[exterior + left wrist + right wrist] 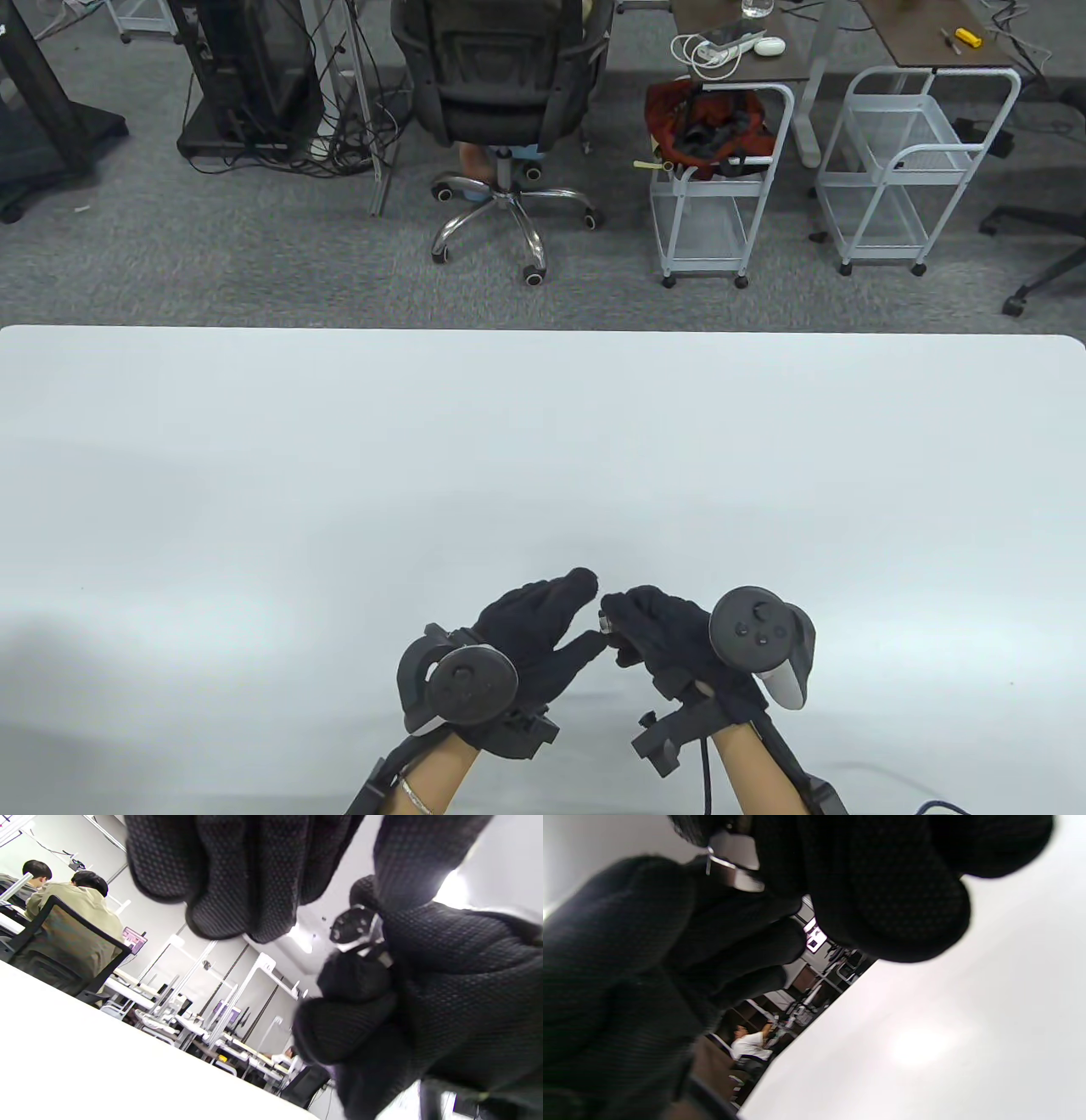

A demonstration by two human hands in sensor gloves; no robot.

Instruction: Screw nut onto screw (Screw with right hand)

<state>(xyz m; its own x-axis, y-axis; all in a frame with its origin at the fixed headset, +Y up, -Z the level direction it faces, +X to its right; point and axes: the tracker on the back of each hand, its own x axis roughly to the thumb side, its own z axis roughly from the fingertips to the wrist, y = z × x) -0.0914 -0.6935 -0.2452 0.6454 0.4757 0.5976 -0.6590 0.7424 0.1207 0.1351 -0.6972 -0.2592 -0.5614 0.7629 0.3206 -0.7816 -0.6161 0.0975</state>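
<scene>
My two gloved hands meet low in the middle of the white table (543,475). Between their fingertips is a small metal piece, the screw with the nut (604,623). The left wrist view shows a dark screw head end-on with a silver nut behind it (354,929). In the right wrist view it is a silver part (734,878). My right hand (624,620) curls around the nut end. My left hand (594,613) reaches in from the left, index finger and thumb at the screw end. Gloves hide most of the piece.
White tabletop stretches away to its far edge (543,329). Beyond it are grey carpet, an office chair (501,93) and two white wire carts (721,195).
</scene>
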